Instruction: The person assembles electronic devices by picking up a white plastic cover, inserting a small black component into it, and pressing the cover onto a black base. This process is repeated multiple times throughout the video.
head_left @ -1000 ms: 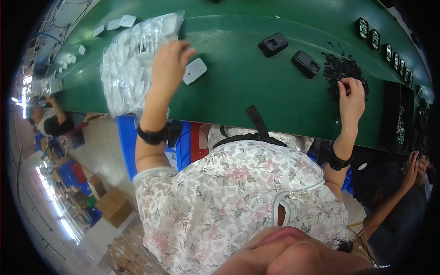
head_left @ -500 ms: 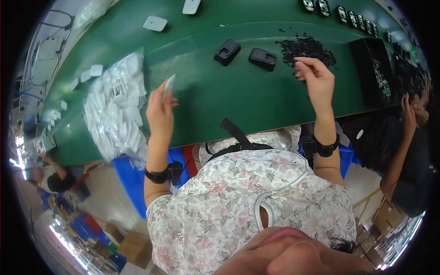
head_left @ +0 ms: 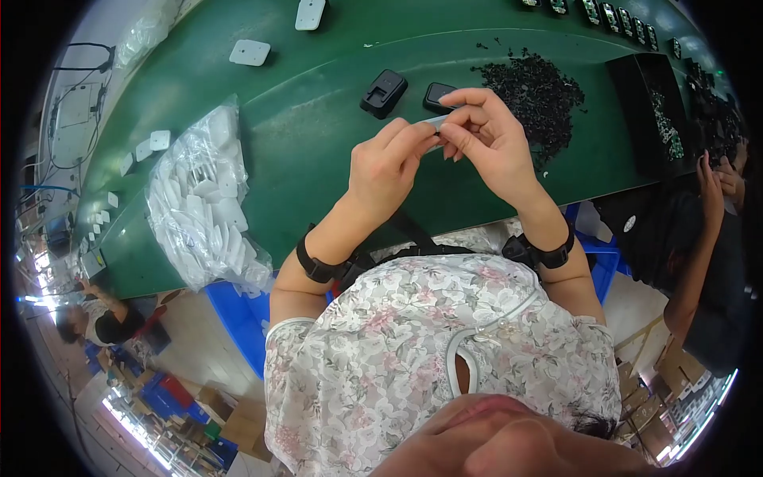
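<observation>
A clear bag (head_left: 228, 118) at nine o'clock holds white plates (head_left: 203, 213); left hand (head_left: 385, 165) and right hand (head_left: 499, 145) pinch a half-hidden piece (head_left: 436, 122).

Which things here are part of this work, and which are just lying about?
Likely in use: pale piece between left hand and right hand; small black parts; bag of white pieces.

Apparently lying about: cardboard box; crumpled clear plastic; blue container.

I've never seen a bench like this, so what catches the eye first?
The left hand and right hand meet mid-picture at a pale piece. Left of them lies a clear bag of white parts; to their upper right, a heap of small black pieces.
</observation>
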A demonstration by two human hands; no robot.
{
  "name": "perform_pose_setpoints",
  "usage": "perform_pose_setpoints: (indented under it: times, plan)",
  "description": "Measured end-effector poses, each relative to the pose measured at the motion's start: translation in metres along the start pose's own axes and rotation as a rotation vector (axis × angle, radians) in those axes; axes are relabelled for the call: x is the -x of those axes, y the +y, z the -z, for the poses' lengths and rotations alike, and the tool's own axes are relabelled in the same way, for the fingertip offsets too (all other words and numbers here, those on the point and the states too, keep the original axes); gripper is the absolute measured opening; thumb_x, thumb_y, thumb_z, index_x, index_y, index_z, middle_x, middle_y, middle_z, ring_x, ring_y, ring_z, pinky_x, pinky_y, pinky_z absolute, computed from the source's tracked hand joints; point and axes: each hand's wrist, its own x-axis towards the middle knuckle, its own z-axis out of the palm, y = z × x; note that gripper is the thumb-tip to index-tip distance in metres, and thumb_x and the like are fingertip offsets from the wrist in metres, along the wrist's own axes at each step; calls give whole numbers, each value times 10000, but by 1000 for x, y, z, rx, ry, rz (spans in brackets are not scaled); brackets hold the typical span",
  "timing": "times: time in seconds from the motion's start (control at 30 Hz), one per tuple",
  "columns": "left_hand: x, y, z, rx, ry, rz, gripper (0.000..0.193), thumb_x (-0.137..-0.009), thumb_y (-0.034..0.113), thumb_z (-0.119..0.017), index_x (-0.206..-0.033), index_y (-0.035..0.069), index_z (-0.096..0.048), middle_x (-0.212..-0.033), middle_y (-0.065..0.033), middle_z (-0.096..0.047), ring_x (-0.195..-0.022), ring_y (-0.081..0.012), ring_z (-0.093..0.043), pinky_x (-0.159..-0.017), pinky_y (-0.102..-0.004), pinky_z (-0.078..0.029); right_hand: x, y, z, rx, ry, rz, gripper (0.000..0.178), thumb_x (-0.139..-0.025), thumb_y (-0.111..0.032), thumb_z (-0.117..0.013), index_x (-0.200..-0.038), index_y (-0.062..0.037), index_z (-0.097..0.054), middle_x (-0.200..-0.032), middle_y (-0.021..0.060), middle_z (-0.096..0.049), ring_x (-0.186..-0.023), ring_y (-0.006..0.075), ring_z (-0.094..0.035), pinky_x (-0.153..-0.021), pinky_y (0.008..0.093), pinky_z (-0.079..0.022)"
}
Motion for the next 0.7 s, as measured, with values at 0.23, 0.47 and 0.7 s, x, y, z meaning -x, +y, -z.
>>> perform_pose_setpoints:
  times: [0.23,0.47,0.7]
  plan:
    - [7,5,5,290,-23,361,107,-856,-1,-625,-962,17,-621,-782,-76,-635,-504,-113,-576,-444,-242,-447,0,6,-3,-81,-27,-70,240,-907,-22,-581,-1131,-4,-496,-857,62,-623,-724,100,-591,-641,216,-477]
    - [11,7,10,379,-11,449,98,-891,8,-591,-982,4,-627,-771,-67,-633,-509,-96,-579,-426,-223,-416,0,7,-7,247,19,58,102,-878,-54,-636,-952,3,-596,-844,15,-599,-709,68,-546,-626,199,-439]
    - [11,8,10,861,16,631,261,-897,-14,-569,-1151,-40,-518,-943,-128,-637,-709,-170,-657,-646,-258,-539,2,2,-9,524,80,212,55,-813,-17,-675,-854,-11,-638,-824,8,-566,-654,64,-489,-550,191,-360]
